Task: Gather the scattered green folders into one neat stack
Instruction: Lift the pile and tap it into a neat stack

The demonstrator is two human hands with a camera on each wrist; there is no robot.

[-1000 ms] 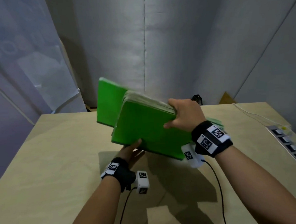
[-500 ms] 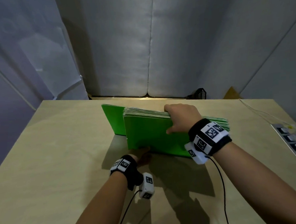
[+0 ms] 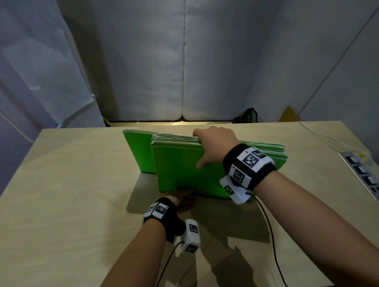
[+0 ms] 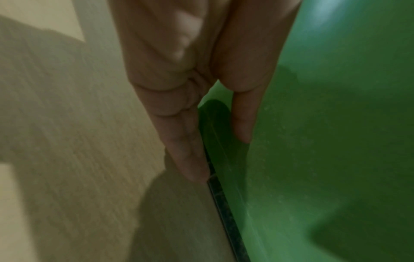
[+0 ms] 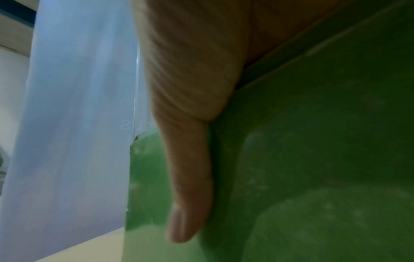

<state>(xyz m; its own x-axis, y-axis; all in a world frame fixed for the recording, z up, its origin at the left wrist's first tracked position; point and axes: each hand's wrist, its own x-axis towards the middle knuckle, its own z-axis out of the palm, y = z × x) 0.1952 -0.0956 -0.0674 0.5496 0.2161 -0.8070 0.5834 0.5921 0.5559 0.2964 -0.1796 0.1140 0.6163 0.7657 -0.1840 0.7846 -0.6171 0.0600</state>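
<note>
1. Grey padded wall panels are seen behind a pale wooden desk (image 3: 55, 194); a power strip (image 3: 361, 173) lies flat at the desk's right edge.
2. A bundle of green folders (image 3: 181, 165) is stood on edge near the desk's middle, bottom edge touching the wood, leaning slightly.
3. One separate green folder (image 3: 138, 152) is stood just behind and to the left of the bundle, sticking out past its left end; contact between them cannot be told.
4. Right hand (image 3: 215, 144) is placed over the bundle's top edge: fingers curled over the far side, thumb (image 5: 190, 177) pressed flat on the near green face. Grip is clamped on the bundle.
5. Left hand (image 3: 182, 197) is set low at the bundle's near bottom edge, on the desk.
6. Left fingers (image 4: 190, 150) are straight and together, tips at the seam where folder meets desk; the grip is not closed around anything.
7. Black wristbands with printed markers are worn on both wrists, each with a white camera and cable.
</note>
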